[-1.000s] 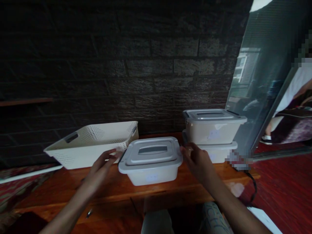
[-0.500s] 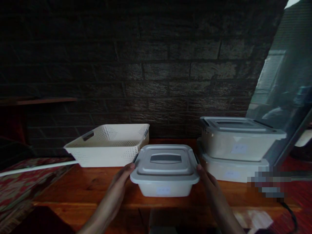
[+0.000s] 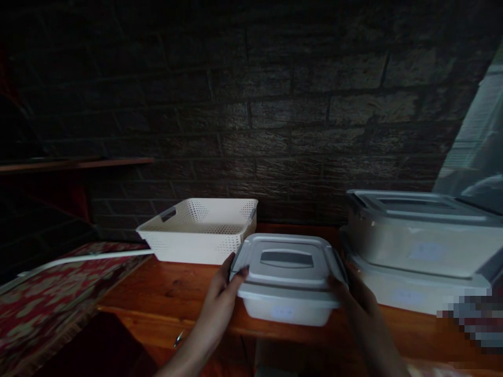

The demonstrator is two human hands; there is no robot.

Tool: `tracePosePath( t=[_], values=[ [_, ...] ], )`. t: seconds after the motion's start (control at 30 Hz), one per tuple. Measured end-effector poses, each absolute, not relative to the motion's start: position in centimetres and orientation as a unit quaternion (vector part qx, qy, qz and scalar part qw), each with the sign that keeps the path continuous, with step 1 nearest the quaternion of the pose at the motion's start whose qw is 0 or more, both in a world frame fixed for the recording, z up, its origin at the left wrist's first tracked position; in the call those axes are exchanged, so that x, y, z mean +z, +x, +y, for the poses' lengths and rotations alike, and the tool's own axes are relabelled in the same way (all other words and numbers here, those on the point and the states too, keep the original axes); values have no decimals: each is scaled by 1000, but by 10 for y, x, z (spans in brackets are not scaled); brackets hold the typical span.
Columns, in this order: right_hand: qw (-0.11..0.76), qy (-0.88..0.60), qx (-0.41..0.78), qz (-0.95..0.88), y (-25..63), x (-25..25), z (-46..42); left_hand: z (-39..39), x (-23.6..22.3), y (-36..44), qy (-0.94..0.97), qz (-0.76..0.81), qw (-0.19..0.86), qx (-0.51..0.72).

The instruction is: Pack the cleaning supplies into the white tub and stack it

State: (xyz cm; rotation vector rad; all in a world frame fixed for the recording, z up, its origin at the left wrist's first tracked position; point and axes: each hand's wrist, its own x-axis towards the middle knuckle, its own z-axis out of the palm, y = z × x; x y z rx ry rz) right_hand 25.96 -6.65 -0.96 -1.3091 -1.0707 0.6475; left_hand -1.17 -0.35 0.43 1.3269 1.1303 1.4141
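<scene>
A small white storage box [image 3: 283,311] with a grey lid [image 3: 288,275] is on the wooden table near its front edge, a pale label on its front. My left hand [image 3: 223,288] is closed on the box's left side, thumb over the lid's rim. On the opposite side, my right hand [image 3: 356,296] grips the rim with its thumb on top; it is slightly blurred. The lid lies on the box, with dark clips along its sides partly covered by my fingers. What is inside cannot be seen.
A white perforated basket [image 3: 192,247] stands behind and left. Two larger lidded boxes are stacked at right, an upper box [image 3: 408,246] on a lower box [image 3: 404,290]. A brick wall [image 3: 275,141] backs the wooden table [image 3: 157,290]; a patterned cloth [image 3: 70,288] lies left.
The view has turned left, so everything sits farther right in the picture. Both thumbs have come up onto the lid's rim. The box stays between my hands.
</scene>
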Motion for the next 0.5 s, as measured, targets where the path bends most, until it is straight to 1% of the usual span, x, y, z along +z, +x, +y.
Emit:
tracePosePath(
  t=[0.13,0.27,0.5],
  values=[
    [560,-603,246,-512,267,-12,-64,-4,9,-13,564,499,380,537],
    [514,-625,197,-553,272,-12,-62,-2,11,-16,603,494,357,515],
    [489,-635,166,-575,271,-8,-62,-1,5,-20,619,517,335,486]
  ],
)
